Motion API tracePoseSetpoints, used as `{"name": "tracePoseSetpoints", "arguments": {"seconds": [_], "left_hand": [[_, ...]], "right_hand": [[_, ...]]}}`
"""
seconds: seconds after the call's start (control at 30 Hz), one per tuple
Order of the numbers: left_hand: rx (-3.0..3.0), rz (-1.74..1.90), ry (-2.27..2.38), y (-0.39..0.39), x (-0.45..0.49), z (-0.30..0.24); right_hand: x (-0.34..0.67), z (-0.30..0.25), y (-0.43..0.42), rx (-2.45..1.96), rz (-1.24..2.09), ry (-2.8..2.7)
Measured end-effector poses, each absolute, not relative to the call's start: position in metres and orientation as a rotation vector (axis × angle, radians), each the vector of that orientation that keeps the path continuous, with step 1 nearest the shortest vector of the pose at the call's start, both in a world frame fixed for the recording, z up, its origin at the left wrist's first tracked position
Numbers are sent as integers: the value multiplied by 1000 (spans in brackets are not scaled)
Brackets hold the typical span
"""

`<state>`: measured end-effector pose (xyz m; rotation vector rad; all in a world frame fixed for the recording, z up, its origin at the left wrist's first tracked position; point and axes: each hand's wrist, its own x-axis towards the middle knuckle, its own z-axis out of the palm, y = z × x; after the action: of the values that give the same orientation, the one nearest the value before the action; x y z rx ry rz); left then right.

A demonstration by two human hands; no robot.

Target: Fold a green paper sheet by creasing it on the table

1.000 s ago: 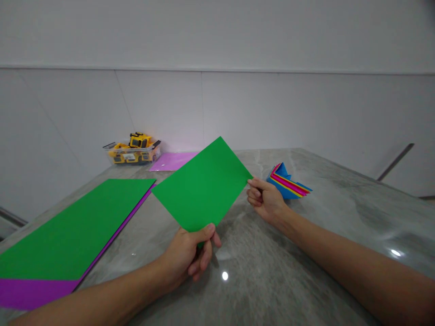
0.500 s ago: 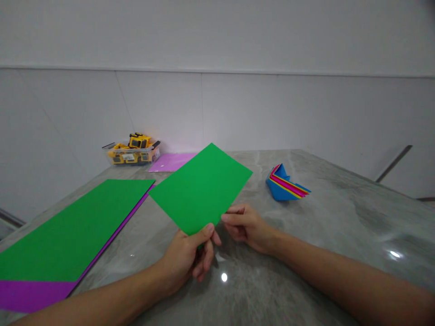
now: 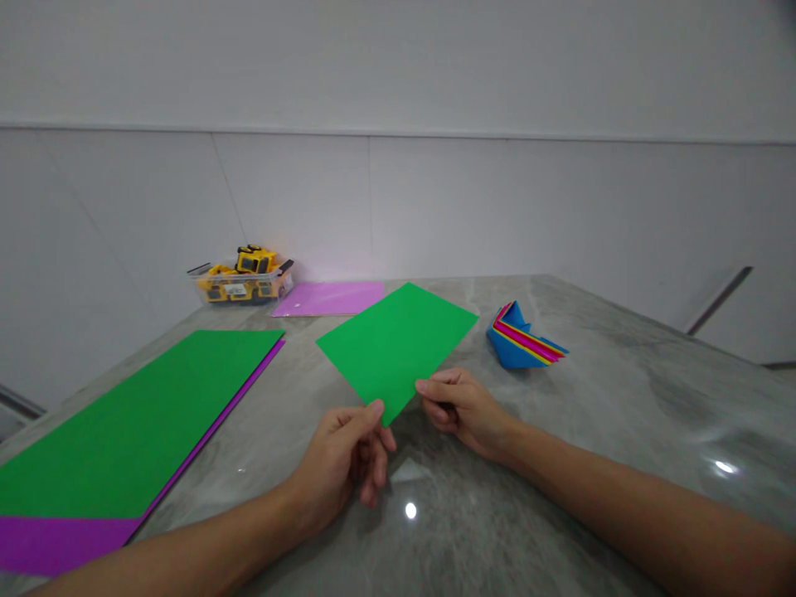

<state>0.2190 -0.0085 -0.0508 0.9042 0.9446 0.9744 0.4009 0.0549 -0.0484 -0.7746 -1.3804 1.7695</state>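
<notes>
Both my hands hold up a flat green sheet of paper [image 3: 398, 342], its near corner pointing down toward me. My left hand [image 3: 348, 452] pinches the sheet by its lower left edge near that corner, thumb on top and the other fingers loosely curled below. On the lower right edge, my right hand [image 3: 460, 410] grips the paper between thumb and forefinger. To the right of the sheet lies a folded paper piece [image 3: 526, 340] in blue with pink, red and yellow bands.
A large green sheet [image 3: 149, 423] lies over a purple one [image 3: 68, 543] on the left of the grey marbled table [image 3: 560, 497]. At the back stand a clear bin [image 3: 240, 286] of yellow toy vehicles and a pink sheet [image 3: 329, 298], near the white wall.
The green paper has shifted right and tilted flatter, uncovering more of the pink sheet behind. My right hand has moved slightly right with it; my left hand has barely shifted.
</notes>
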Motion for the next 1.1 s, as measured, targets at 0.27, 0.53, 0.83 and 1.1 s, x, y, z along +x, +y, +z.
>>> {"name": "tracePoseSetpoints", "arguments": {"seconds": [0.27,0.53,0.83,1.1], "left_hand": [[1170,797,1162,-17,221,-56],[1202,770,1143,-19,222,-57],[1222,760,1020,-17,218,-56],[1201,730,1002,-19,214,-56]], "right_hand": [[396,-48,47,-678,1777,-1573],[392,-55,37,-492,1923,-1645],[390,-52,33,-600,2072,-1409],[393,-54,40,-622,1987,-1325]]}}
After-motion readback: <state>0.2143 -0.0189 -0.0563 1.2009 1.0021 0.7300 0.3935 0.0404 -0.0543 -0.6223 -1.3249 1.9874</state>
